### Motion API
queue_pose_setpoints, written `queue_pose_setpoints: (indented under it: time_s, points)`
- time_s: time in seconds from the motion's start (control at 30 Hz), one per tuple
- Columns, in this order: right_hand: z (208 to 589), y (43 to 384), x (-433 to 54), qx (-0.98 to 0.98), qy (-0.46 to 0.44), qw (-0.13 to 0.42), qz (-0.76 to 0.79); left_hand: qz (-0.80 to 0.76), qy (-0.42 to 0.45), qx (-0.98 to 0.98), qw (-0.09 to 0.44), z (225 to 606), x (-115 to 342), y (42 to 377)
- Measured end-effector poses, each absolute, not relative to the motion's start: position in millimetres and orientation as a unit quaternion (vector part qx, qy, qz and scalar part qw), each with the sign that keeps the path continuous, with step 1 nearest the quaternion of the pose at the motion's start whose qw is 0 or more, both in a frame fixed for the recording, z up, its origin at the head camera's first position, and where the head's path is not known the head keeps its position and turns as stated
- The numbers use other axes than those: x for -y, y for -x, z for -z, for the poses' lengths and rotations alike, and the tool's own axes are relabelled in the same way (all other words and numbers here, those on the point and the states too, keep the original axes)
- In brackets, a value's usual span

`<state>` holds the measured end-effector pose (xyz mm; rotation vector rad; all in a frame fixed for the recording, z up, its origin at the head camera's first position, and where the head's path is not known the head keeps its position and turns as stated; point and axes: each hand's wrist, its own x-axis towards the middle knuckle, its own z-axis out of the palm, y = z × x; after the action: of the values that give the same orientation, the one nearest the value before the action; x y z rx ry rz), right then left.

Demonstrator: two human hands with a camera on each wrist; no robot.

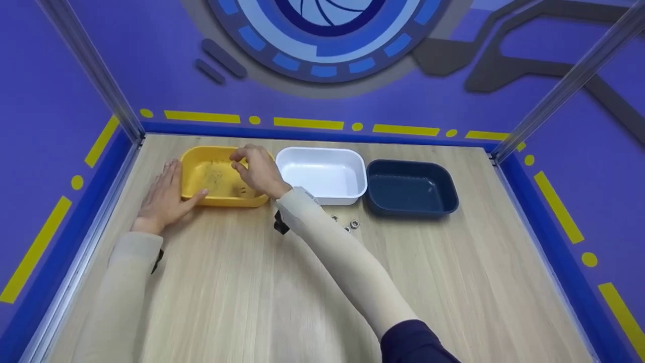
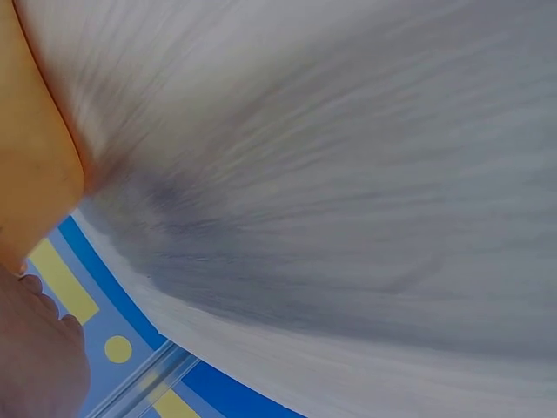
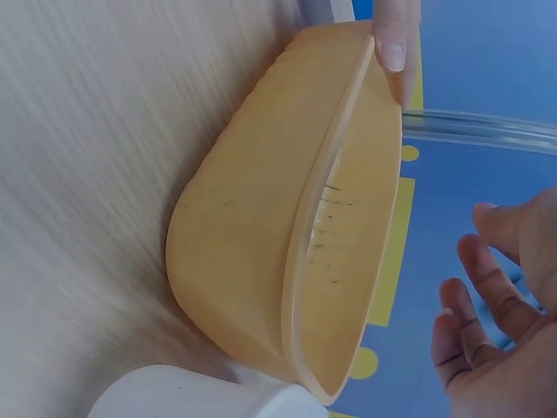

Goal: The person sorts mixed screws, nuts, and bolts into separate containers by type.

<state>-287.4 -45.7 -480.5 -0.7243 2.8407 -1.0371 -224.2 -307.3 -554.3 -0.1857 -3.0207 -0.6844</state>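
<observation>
My left hand (image 1: 164, 196) rests along the left side of a yellow plastic bin (image 1: 229, 201), its fingers straight against the outer wall. Its thumb lies over the front rim near the corner; the right wrist view shows that thumb (image 3: 393, 54) at the bin's edge. Above the bin's right half hovers my right hand (image 1: 258, 169), palm facing left and fingers loosely bent. Nothing shows between those fingers in the right wrist view. Dark marks dot the bin's inner surface. Small metal nuts (image 1: 355, 224) lie on the table beside my right forearm, which partly covers that spot.
A white bin (image 1: 322, 176) stands right beside the yellow one, and a dark blue bin (image 1: 412, 189) follows on its right. All sit on a wooden table (image 1: 504, 282) enclosed by blue-purple panels (image 1: 166, 65) with metal corner posts (image 1: 569, 80).
</observation>
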Motion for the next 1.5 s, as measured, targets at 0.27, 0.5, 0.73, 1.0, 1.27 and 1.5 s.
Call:
queue_pose_setpoints:
  time_s: [0.27,0.5,0.73,1.0,1.27,1.5]
  points:
    - [478.9,280.4,35.1,-0.913,0.267,0.02,0.308,0.217,0.059,0.974,0.011,557.7,309.1,223.6]
    - [477.3,278.2,21.5,-0.907,0.318,-0.001,0.275,0.219,0.057,0.974,0.004,553.2,308.0,224.5]
    - [477.9,271.3,5.4,-0.899,0.353,-0.023,0.258,0.219,0.056,0.974,-0.004,550.6,309.6,225.8]
    - [485.6,262.5,-13.7,-0.906,0.353,-0.025,0.232,0.219,0.062,0.974,0.007,552.7,307.9,222.9]
    - [492.3,255.3,-32.4,-0.895,0.366,-0.048,0.25,0.219,0.061,0.974,0.008,552.2,307.3,222.3]
    - [495.1,248.5,-52.8,-0.884,0.366,-0.045,0.287,0.221,0.061,0.973,0.006,553.3,306.8,223.3]
